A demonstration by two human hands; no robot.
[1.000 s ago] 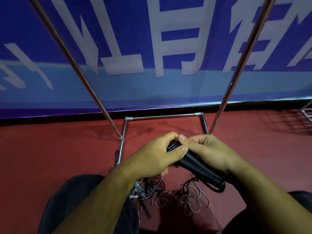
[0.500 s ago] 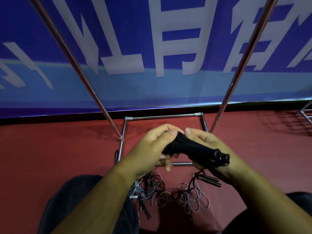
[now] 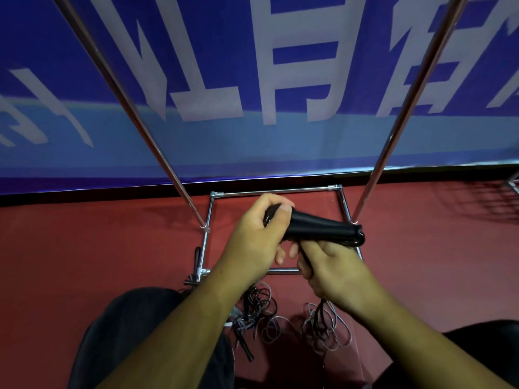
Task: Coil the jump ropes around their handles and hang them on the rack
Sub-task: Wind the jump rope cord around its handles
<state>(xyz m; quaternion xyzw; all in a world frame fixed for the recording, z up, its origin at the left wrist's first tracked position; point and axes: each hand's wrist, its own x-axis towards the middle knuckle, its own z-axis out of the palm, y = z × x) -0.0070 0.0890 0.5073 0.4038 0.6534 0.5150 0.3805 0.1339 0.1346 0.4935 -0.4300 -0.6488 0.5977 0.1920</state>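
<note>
Left hand (image 3: 252,240) grips handles (image 3: 317,227) above red floor (image 3: 84,262), blue banner (image 3: 280,141) behind.

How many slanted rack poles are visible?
2: left pole meets the base frame on its left rail; right pole on its right rail. Others may sit out of frame.

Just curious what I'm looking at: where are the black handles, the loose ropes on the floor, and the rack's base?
black handles (image 3: 317,227): head view, mid-grip.
loose ropes (image 3: 259,301): head view, tangled loops.
rack base (image 3: 309,189): head view, far crossbar.
</note>
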